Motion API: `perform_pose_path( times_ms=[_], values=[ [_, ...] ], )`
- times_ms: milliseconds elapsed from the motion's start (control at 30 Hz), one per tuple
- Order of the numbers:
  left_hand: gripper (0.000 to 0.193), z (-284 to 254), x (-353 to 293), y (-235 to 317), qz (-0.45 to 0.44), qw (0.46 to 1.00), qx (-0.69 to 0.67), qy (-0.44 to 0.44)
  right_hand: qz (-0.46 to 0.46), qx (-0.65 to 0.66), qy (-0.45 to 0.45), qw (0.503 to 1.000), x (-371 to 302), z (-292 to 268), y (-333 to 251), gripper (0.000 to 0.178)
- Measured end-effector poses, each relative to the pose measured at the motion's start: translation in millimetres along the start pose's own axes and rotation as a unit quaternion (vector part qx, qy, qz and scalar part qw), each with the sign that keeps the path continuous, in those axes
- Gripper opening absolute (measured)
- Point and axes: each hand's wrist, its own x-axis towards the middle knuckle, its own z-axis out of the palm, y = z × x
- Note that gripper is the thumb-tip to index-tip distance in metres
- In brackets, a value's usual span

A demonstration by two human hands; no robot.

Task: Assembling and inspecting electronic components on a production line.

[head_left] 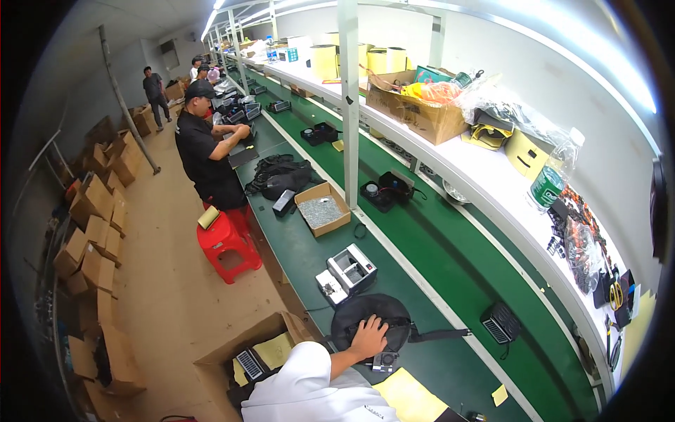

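Observation:
My left hand [370, 337] reaches in from a white sleeve and lies on a round black fabric bag [351, 316]. Its fingers are spread over the soft cloth. A black strap [443, 335] runs from the bag to the right, toward the belt's edge. Just below my wrist sits a small silver-grey device [384, 362] with a round part on its face. Yellow sheets [411, 397] lie nearer to me on the green bench. My right hand is out of the picture.
A white and grey machine [351, 269] stands beyond the bag, then a carton of small parts [322, 209]. The green conveyor [422, 246] on the right carries black devices. An open carton [232, 344] is at left. A co-worker [200, 141] stands farther along.

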Motion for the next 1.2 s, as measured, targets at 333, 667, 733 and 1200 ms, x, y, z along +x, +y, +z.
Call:
perform_pose_path(
  times_ms=[333,667,733,1200],
  values=[
    [0.047,-0.9,1.9,5.4,0.018,0.999,-0.048,0.010,-0.033,-0.007,0.060,0.998,53.0,32.6,65.5,0.048],
    [0.046,-1.4,-4.6,-4.2,-0.007,1.000,-0.005,0.008,-0.007,-0.062,-0.051,0.997,-1.0,-27.3,-44.8,0.044],
    [0.045,-2.4,1.6,-3.2,-0.002,1.000,-0.006,0.006,-0.039,-0.077,-0.059,0.994,6.6,-24.1,-37.9,0.039],
    [0.048,-4.7,-7.5,1.5,0.009,1.000,0.025,-0.006,-0.409,-0.449,0.074,0.791,102.9,33.4,3.0,0.032]
  ],
)
